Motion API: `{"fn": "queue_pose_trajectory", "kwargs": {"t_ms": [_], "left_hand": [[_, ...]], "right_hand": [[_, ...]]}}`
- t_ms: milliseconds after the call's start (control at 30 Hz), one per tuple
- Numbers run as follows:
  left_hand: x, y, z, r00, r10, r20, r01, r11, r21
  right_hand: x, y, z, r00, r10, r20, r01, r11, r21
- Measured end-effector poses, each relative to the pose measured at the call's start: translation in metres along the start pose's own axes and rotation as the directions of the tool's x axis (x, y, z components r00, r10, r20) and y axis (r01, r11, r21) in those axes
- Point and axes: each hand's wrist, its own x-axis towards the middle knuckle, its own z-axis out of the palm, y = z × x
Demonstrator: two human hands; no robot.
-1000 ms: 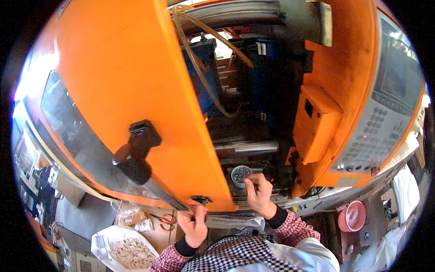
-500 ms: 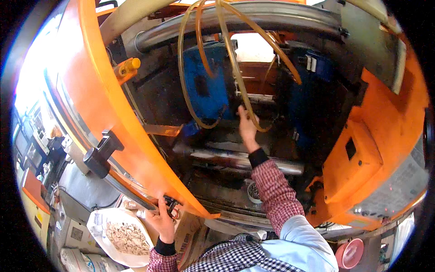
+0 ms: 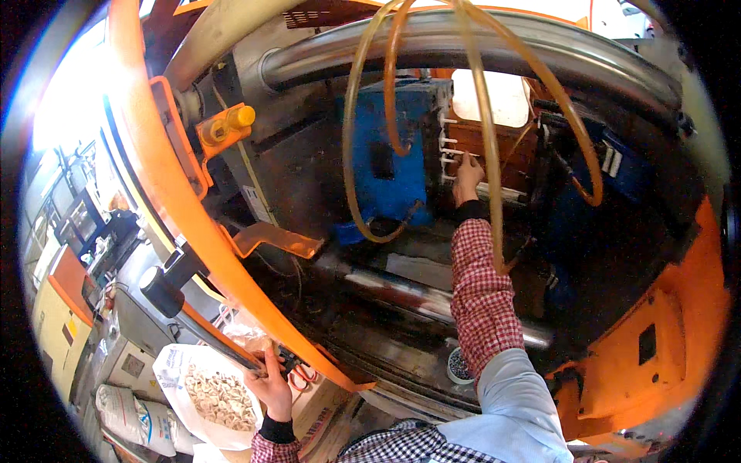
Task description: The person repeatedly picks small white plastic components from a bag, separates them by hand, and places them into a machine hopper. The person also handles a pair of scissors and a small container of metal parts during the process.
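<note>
Fingers of the left hand (image 3: 270, 387) curl around the lower end of the straight door handle (image 3: 212, 332); fingertips of the right hand (image 3: 467, 181) close together at the white pieces (image 3: 449, 142), but whether they pinch one cannot be told. Near left, an open white bag (image 3: 174, 372) holds a heap of thin, curled cream pieces (image 3: 220, 395); red-handled scissors (image 3: 303, 378) lie just beside it. Nearer the centre, a small round cup (image 3: 463, 379) contains dark granules. The smooth, painted orange door (image 3: 224, 239) stands open, and access to the interior is complete. Beyond it, a polished, cylindrical lower bar (image 3: 405, 293) crosses the bay beneath the extended right arm. Farther in, the slim, rod-like white pieces project in a column from the right edge of the flat-faced blue block (image 3: 401, 116); judging by their position, their removal is not complete. Translucent amber hoses (image 3: 351, 131) hang in loops before the block. At the far side runs a thick, glossy upper bar (image 3: 463, 42).
</note>
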Motion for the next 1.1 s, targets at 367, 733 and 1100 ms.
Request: {"fn": "queue_pose_trajectory", "kwargs": {"t_ms": [367,733,1100], "left_hand": [[0.005,-0.007,-0.002,0.999,-0.042,-0.022,0.042,0.999,-0.017],[-0.001,0.002,-0.018,0.977,0.201,0.07,-0.213,0.933,0.291],[-0.056,0.003,-0.067,0.755,-0.069,0.652,0.22,0.964,-0.152]], "right_hand": [[-0.018,-0.025,0.002,0.996,-0.039,-0.077,0.039,0.999,-0.006],[-0.193,-0.09,0.002,0.966,-0.256,-0.045,0.251,0.964,-0.093],[-0.518,-0.162,-0.108,0.676,0.087,0.732,0.179,0.944,-0.277]]}}
